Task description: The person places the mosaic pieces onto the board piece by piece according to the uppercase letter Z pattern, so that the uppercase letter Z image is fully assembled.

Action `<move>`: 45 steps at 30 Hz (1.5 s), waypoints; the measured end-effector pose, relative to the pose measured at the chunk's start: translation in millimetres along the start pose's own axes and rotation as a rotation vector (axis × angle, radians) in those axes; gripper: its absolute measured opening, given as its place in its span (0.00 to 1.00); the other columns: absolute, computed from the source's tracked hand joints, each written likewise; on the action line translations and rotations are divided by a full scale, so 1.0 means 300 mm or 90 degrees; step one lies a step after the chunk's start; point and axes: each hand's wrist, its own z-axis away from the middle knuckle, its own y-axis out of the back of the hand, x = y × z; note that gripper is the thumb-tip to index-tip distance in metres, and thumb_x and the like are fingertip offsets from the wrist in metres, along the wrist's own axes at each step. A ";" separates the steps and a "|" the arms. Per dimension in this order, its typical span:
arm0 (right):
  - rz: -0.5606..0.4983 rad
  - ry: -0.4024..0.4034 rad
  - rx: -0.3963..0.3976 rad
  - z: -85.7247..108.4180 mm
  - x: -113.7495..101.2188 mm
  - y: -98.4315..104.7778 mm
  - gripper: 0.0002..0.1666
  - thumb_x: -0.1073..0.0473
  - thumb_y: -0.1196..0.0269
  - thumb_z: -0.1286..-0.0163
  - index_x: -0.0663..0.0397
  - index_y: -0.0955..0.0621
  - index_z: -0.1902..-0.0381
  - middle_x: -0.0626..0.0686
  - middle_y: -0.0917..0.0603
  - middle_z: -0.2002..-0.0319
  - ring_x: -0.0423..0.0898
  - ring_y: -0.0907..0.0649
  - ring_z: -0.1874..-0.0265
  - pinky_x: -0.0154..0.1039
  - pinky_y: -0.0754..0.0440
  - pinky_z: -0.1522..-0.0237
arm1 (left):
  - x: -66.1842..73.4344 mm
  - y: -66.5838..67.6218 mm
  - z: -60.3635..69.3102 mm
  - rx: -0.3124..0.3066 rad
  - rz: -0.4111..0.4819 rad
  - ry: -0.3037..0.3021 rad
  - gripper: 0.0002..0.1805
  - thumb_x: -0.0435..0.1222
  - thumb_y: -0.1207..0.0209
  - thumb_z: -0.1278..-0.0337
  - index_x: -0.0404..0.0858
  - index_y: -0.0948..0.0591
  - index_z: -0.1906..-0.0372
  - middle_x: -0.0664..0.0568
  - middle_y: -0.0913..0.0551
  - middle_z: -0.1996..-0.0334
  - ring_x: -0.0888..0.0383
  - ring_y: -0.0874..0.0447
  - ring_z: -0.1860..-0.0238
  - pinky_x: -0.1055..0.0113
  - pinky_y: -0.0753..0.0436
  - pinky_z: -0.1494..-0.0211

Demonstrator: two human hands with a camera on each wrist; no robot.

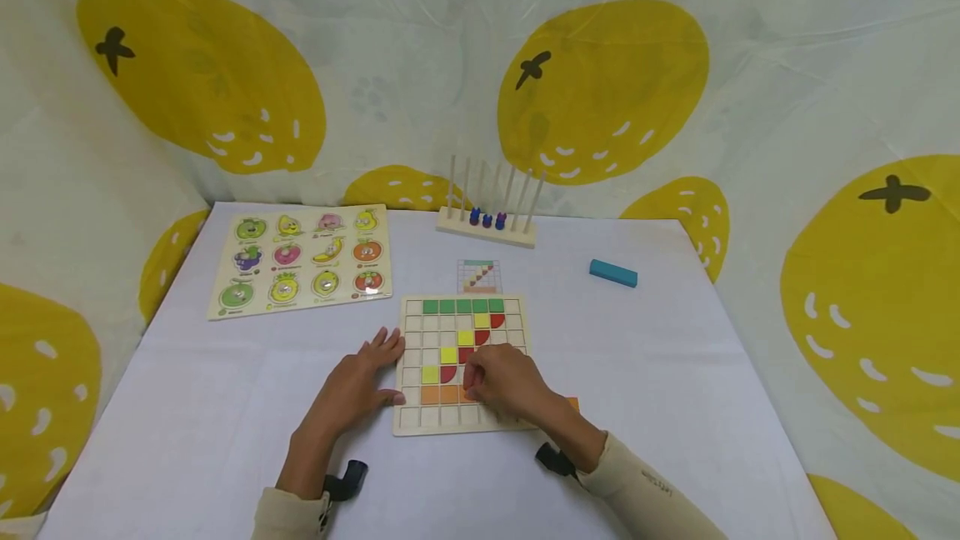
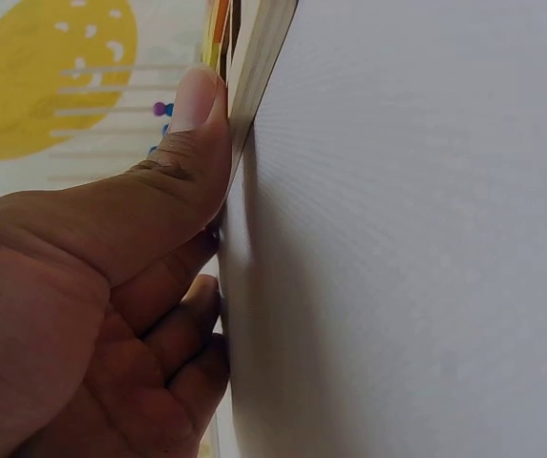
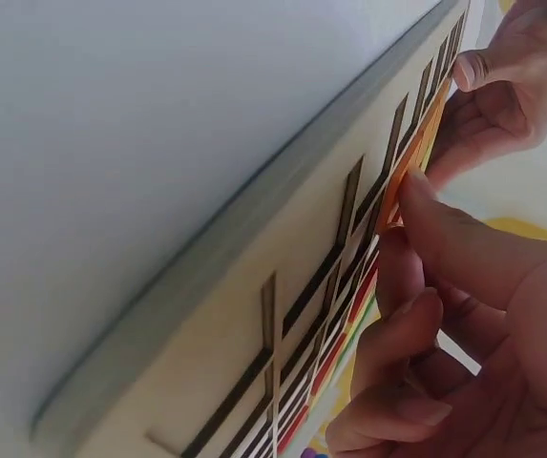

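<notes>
A wooden grid board [image 1: 408, 419] lies on the table. Green squares [image 1: 463, 307] run along an upper row, yellow squares [image 1: 448, 355] and red pieces [image 1: 447, 374] step diagonally down to the left, and orange squares [image 1: 438, 395] start a lower row. My left hand [image 1: 352, 390] steadies the board's left edge, fingers spread, its thumb [image 2: 197, 100] against the side. Over the lower row, my right hand [image 1: 506, 377] pinches an orange square [image 3: 394, 202] between thumb and index finger at the grid. The hand partly covers the cells beneath it.
Beyond the board lies a pattern card [image 1: 480, 276]. A fruit puzzle board [image 1: 300, 261] is at the back left, a pegged stand [image 1: 486, 227] with blue figures at the back. A teal block [image 1: 613, 272] lies right; an orange piece [image 1: 573, 402] shows behind my right wrist.
</notes>
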 end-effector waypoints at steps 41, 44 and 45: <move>-0.049 -0.074 -0.039 0.221 0.328 0.154 0.18 0.63 0.16 0.49 0.41 0.15 0.70 0.41 0.18 0.72 0.41 0.22 0.69 0.31 0.23 0.68 | -0.001 -0.001 0.005 0.008 0.007 -0.008 0.56 0.39 0.16 0.61 0.40 0.29 0.22 0.47 0.33 0.19 0.42 0.41 0.16 0.34 0.30 0.22; -0.047 -0.077 -0.026 0.211 0.331 0.157 0.17 0.62 0.16 0.47 0.40 0.16 0.71 0.41 0.19 0.73 0.41 0.22 0.70 0.31 0.23 0.69 | 0.001 -0.001 0.006 0.012 0.007 -0.007 0.56 0.39 0.16 0.62 0.39 0.29 0.22 0.46 0.33 0.19 0.41 0.40 0.16 0.33 0.29 0.23; -0.047 -0.077 -0.017 0.208 0.331 0.160 0.16 0.62 0.17 0.46 0.40 0.16 0.71 0.41 0.19 0.74 0.41 0.23 0.71 0.32 0.23 0.70 | 0.002 -0.001 0.005 0.011 0.008 -0.004 0.56 0.38 0.16 0.62 0.39 0.29 0.22 0.47 0.33 0.19 0.41 0.40 0.16 0.33 0.30 0.23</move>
